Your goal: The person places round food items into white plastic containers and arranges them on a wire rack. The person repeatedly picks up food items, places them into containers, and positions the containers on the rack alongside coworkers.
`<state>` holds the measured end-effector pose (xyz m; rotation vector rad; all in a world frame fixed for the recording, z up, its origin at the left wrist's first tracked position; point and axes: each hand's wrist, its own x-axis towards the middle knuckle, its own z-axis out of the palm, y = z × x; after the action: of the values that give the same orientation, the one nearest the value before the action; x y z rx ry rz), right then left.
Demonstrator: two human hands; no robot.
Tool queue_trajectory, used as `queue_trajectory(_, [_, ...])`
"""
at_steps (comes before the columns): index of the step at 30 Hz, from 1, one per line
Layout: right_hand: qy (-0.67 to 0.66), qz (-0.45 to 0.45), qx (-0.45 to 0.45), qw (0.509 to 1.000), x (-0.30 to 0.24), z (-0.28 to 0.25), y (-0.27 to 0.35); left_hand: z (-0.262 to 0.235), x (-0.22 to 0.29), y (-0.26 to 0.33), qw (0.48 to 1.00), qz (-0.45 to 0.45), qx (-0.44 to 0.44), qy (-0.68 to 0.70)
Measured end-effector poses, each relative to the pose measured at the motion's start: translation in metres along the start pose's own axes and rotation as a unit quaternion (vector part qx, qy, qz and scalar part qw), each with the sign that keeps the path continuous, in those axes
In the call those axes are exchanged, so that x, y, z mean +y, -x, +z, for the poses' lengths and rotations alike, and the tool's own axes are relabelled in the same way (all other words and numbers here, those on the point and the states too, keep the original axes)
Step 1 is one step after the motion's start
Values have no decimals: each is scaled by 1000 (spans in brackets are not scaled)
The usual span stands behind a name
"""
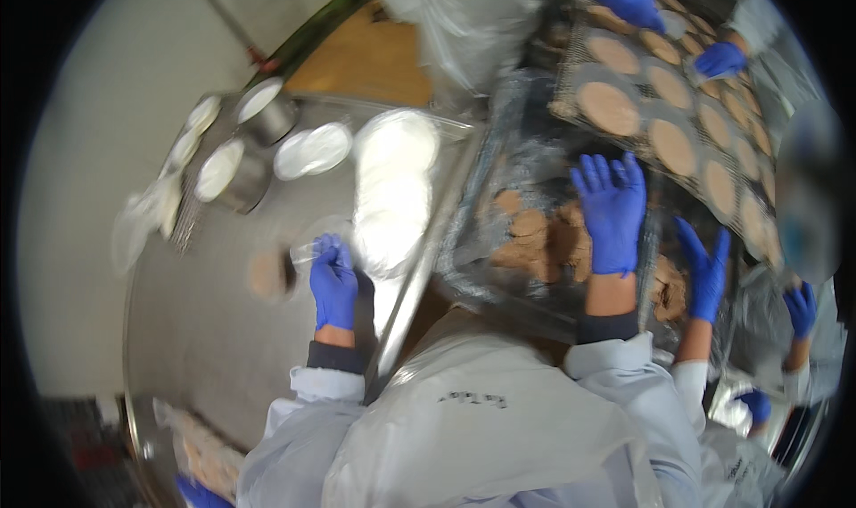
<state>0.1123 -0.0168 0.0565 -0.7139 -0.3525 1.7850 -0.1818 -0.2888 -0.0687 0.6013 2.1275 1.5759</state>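
My left hand (334, 289), in a blue glove, is closed with its fingertips pinched on a thin clear plastic sheet (304, 254) over the metal table (205, 330). Just left of it rests a small round brown lump (268, 274), slightly blurred. Beside the hand, a row of overlapping white round sheets (392, 205) runs along the table's right side. My right hand (615, 206), also blue-gloved, is open, fingers stretched away from me, above a plastic-lined bin (464, 258). Brown doughy chunks (528, 240) lie in that bin; nothing shows in the right hand.
Two metal cylinders (245, 191) topped with white discs stand at the table's far left, near loose round sheets (314, 149). At far right, a mesh rack (571, 107) bears flat tan rounds (609, 107) on clear discs. Co-workers' gloved hands (706, 280) work close on my right.
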Motion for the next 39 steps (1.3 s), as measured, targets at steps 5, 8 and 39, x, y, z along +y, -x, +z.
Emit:
queue_trajectory(5, [-100, -35, 17, 994, -31, 4, 10, 182, 109, -3, 809, -157, -321, 467])
queue_trajectory(8, [-100, -58, 8, 993, -55, -20, 10, 265, 188, 1, 701, -217, -388, 558])
queue_trajectory(39, [-67, -88, -159, 981, -95, -4, 34, 262, 221, 14, 699, -259, -403, 530])
